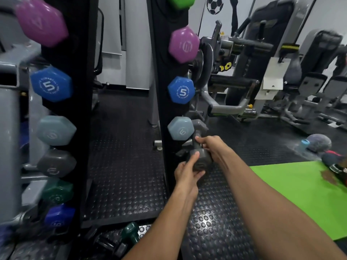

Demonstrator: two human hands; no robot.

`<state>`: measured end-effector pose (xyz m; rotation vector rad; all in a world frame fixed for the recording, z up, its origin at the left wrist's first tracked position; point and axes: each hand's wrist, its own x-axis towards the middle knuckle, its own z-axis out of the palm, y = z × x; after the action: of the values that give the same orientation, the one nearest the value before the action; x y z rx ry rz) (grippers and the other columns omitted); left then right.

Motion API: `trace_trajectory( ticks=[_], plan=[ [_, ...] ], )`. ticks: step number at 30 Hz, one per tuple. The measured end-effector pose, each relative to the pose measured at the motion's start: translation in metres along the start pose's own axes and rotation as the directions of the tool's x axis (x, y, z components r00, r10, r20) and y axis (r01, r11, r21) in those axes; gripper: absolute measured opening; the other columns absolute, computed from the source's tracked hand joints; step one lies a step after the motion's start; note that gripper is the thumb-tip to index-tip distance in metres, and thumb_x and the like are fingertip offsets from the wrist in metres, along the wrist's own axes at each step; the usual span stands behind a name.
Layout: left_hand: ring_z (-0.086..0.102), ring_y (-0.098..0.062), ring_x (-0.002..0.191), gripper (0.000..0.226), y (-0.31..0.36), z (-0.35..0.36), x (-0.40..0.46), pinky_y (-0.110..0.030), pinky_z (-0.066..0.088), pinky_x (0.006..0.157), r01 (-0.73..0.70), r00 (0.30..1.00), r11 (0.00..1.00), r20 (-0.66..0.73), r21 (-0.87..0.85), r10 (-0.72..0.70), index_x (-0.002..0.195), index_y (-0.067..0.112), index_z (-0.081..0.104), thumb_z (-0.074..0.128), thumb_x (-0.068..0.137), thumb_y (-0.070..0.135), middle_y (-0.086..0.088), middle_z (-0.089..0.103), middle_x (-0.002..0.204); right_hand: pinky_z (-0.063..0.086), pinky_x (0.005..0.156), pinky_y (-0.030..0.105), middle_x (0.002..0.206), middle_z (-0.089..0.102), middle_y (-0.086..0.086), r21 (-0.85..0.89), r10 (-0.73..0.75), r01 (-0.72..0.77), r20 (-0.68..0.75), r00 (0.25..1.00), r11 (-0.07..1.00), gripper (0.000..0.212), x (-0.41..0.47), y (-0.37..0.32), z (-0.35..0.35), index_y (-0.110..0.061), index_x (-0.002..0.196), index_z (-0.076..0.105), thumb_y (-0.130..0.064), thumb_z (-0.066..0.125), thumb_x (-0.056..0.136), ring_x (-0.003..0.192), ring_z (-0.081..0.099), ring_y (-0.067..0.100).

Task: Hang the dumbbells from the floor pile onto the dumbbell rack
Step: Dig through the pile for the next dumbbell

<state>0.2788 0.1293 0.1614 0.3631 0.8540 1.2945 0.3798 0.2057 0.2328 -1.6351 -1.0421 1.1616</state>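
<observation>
I hold a dark grey dumbbell [201,160] against the right side of the black dumbbell rack [165,102], just below the pale blue dumbbell [180,128]. My right hand [210,145] grips its handle. My left hand [187,172] cups the near head from below, thumb on its face. The rack carries purple [184,45], blue "5" [181,90] and pale blue dumbbells on the right post, and purple, blue, pale blue, grey, green and dark blue ones on the left post [71,113]. A green dumbbell [131,232] and black ones lie on the floor at the rack's foot.
A bright green mat [300,194] lies on the studded rubber floor to my right, with balls and small gear [319,145] at its far end. Weight machines [249,72] stand behind the rack on the right. A grey metal frame [9,128] is at the far left.
</observation>
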Motion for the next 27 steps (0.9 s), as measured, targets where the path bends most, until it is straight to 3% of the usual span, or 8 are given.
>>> trace_trajectory(
  ticks=[3,5,11,15,20,24,27],
  plan=[
    [0.073,-0.029,0.1,0.042,0.004,0.003,0.01,-0.042,0.059,0.09,0.024,1.0,0.997,0.002,-0.07,-0.024,0.112,0.007,0.071,0.085,0.081,0.03,-0.014,0.078,0.104,0.051,0.061,0.033,0.069,0.061,0.013,-0.029,0.02,-0.02,0.002,1.0,0.999,0.014,0.015,-0.004,0.005,0.004,0.089,0.069,-0.009,0.072,0.092,0.067,0.062,0.026],
    [0.073,-0.028,0.1,0.04,0.005,0.002,0.015,-0.044,0.058,0.094,0.041,0.999,0.995,0.007,-0.095,-0.04,0.113,0.007,0.071,0.084,0.082,0.03,-0.014,0.078,0.104,0.049,0.06,0.032,0.069,0.061,0.013,-0.04,0.032,-0.032,-0.007,0.999,0.999,0.014,0.025,-0.004,0.01,0.001,0.082,0.068,-0.008,0.071,0.093,0.064,0.06,0.025],
    [0.073,-0.028,0.103,0.048,0.003,-0.004,0.033,-0.047,0.056,0.098,0.061,0.998,0.983,0.005,-0.174,-0.062,0.12,0.005,0.069,0.084,0.081,0.028,-0.017,0.076,0.111,0.054,0.061,0.033,0.078,0.068,0.019,-0.031,0.017,-0.017,0.012,1.0,0.999,0.014,0.048,0.006,0.02,0.008,0.095,0.071,-0.005,0.068,0.094,0.065,0.065,0.027],
    [0.072,-0.032,0.106,0.049,0.001,-0.003,0.038,-0.049,0.055,0.102,0.079,0.997,0.956,0.037,-0.283,-0.071,0.121,0.002,0.067,0.083,0.083,0.029,-0.023,0.072,0.117,0.054,0.061,0.032,0.073,0.069,0.014,-0.09,-0.022,0.024,0.027,0.999,0.996,0.011,0.057,0.0,0.024,0.003,0.09,0.073,-0.002,0.065,0.095,0.064,0.065,0.023],
    [0.068,-0.037,0.116,0.062,-0.009,-0.01,0.037,-0.048,0.048,0.11,0.145,0.987,0.85,0.13,-0.507,-0.09,0.131,-0.004,0.059,0.076,0.088,0.037,-0.029,0.069,0.121,0.053,0.074,0.036,0.076,0.07,0.009,-0.051,-0.014,0.022,0.142,0.99,0.998,0.02,0.061,0.003,0.022,-0.005,0.083,0.076,0.005,0.062,0.093,0.075,0.064,0.023],
    [0.063,-0.044,0.122,0.068,-0.016,-0.007,0.032,-0.051,0.047,0.11,0.202,0.977,0.728,0.191,-0.655,-0.099,0.133,-0.01,0.054,0.067,0.095,0.044,-0.034,0.064,0.127,0.048,0.063,0.03,0.065,0.07,0.004,-0.019,-0.011,0.014,0.146,0.989,1.0,0.03,0.058,0.003,0.026,-0.01,0.083,0.076,0.01,0.056,0.092,0.061,0.058,0.018],
    [0.061,-0.049,0.122,0.071,-0.018,-0.011,0.034,-0.054,0.049,0.106,0.256,0.966,0.66,0.205,-0.706,-0.155,0.134,-0.016,0.048,0.05,0.103,0.047,-0.04,0.06,0.127,0.039,0.051,0.024,0.053,0.063,0.005,-0.056,-0.008,0.017,0.15,0.989,0.998,0.052,0.055,0.005,0.036,-0.011,0.057,0.074,0.017,0.046,0.09,0.05,0.05,0.017]
  ],
)
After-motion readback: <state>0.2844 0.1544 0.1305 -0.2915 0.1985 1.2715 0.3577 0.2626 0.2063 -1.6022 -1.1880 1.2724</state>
